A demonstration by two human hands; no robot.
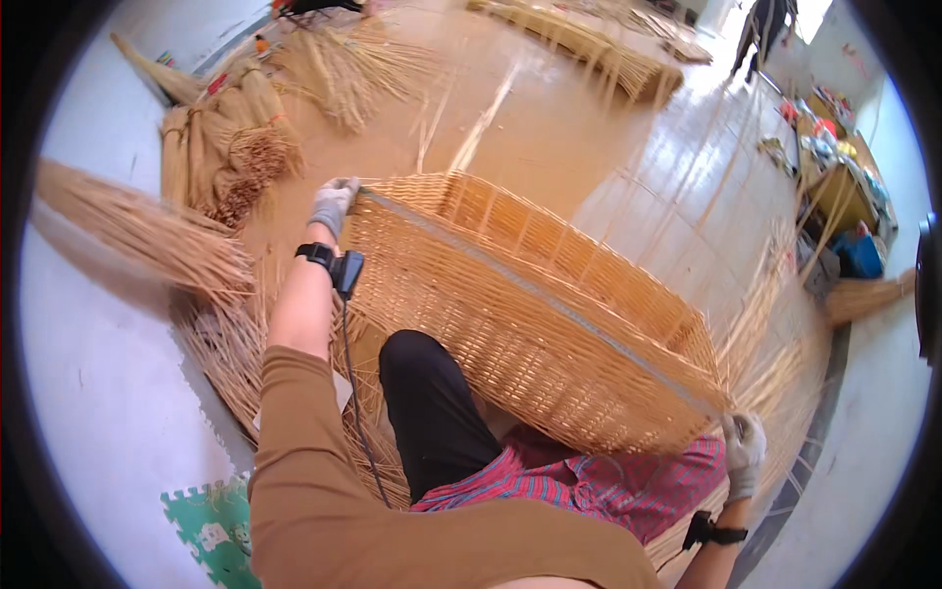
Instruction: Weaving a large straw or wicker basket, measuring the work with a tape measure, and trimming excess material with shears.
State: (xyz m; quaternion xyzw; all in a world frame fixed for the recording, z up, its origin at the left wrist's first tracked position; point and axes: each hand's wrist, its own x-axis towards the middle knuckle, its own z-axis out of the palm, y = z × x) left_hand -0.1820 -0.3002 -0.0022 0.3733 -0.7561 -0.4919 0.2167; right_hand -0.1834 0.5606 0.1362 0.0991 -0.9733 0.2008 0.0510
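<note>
A long rectangular wicker basket (530,339), woven in golden strands, is tilted across my lap. My left hand (336,201), in a pale glove, is closed at the far left end of its rim. At the near right corner my right hand (744,450), gloved too, is closed with its fingers curled. A narrow grey strip (549,293), perhaps a tape measure, runs straight along the rim from one hand to the other. Whether the fingers also pinch the strip's ends cannot be made out. The basket's open inside faces away from me.
Bundles of wicker rods (221,147) stand by the left wall, and loose rods (240,363) lie beside my left leg. More strands (770,344) spread at the right. A cluttered table (844,187) stands far right. A woven bundle (599,54) and a standing person (760,39) are farther back.
</note>
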